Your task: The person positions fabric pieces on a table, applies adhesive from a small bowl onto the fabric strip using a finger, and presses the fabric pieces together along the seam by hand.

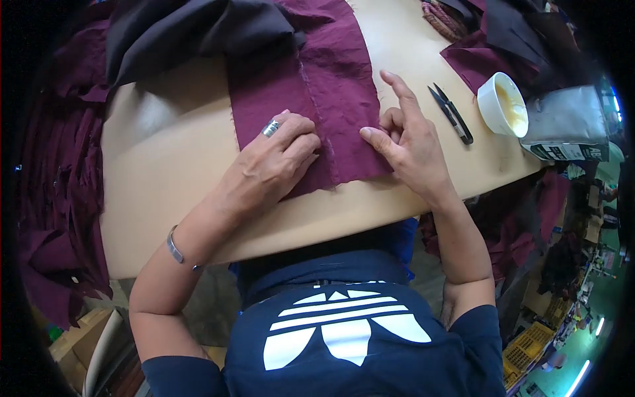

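Observation:
A maroon cloth (344, 92) with a seam down its middle lies on the pale table (165, 198), reaching near the front edge. On its lower left part rests my left hand (281, 149), with a ring and curled fingers pressed on the cloth near the seam; whether they pinch a fold is hidden. My right hand (410, 139) is at the cloth's right edge, thumb and index finger spread apart, the other fingers bent. Black thread snips (451, 114) lie to the right of my right hand.
A white bowl (493, 106) with yellowish paste stands at the right, beside a silvery packet (569, 116). Dark cloth (198, 40) is bunched at the back left. Stacked maroon pieces (66, 159) hang along the left edge. A yellow crate (529, 351) is at the lower right.

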Demonstrator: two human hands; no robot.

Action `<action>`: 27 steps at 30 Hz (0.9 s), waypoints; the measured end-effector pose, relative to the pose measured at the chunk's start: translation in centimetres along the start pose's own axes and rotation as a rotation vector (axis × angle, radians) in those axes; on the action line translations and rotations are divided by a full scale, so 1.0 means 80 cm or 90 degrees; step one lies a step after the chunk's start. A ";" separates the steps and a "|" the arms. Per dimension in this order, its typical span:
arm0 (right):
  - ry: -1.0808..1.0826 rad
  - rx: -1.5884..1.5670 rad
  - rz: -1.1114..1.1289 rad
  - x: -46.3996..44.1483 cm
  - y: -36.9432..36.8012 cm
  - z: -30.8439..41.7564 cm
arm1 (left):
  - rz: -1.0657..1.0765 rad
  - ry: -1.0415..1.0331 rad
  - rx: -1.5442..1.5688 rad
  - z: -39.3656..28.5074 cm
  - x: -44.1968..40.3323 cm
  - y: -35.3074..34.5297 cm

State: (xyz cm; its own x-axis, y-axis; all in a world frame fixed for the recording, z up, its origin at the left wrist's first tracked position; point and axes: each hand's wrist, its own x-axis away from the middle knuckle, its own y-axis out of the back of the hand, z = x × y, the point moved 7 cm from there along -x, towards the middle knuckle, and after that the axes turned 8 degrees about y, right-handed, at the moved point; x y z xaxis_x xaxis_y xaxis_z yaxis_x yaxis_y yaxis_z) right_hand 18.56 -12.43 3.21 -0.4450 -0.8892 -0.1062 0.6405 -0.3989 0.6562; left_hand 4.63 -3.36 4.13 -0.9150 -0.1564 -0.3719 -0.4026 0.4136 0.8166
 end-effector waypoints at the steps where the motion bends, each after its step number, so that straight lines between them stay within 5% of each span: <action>1: 0.018 -0.049 -0.041 0.000 0.002 -0.001 | 0.003 -0.021 0.004 0.000 0.002 0.000; 5: 0.065 -0.264 -0.168 -0.002 0.008 -0.004 | 0.032 -0.014 0.012 -0.001 0.011 -0.003; 10: 0.017 -0.468 -0.087 -0.018 -0.010 -0.015 | 0.054 0.022 0.027 -0.005 0.006 -0.004; 13: 0.120 -0.045 -0.091 -0.012 -0.003 0.016 | 0.063 0.038 0.029 -0.003 0.006 -0.006; 15: 0.141 0.012 -0.101 -0.013 0.001 0.011 | 0.071 0.040 0.030 -0.003 0.007 -0.008; 22: 0.054 0.022 -0.080 -0.002 0.009 0.007 | 0.084 0.043 0.013 -0.002 0.008 -0.011; 27: 0.122 0.006 -0.103 0.012 0.006 -0.002 | 0.086 0.019 0.000 -0.004 0.009 -0.011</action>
State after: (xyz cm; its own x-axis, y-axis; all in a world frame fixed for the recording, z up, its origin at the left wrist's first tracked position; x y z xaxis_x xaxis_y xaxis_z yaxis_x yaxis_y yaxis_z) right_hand 18.51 -13.54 3.32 -0.4148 -0.8401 -0.3496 0.5637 -0.5388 0.6260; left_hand 4.29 -4.10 3.29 -0.9611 -0.1267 -0.2456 -0.2763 0.4321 0.8585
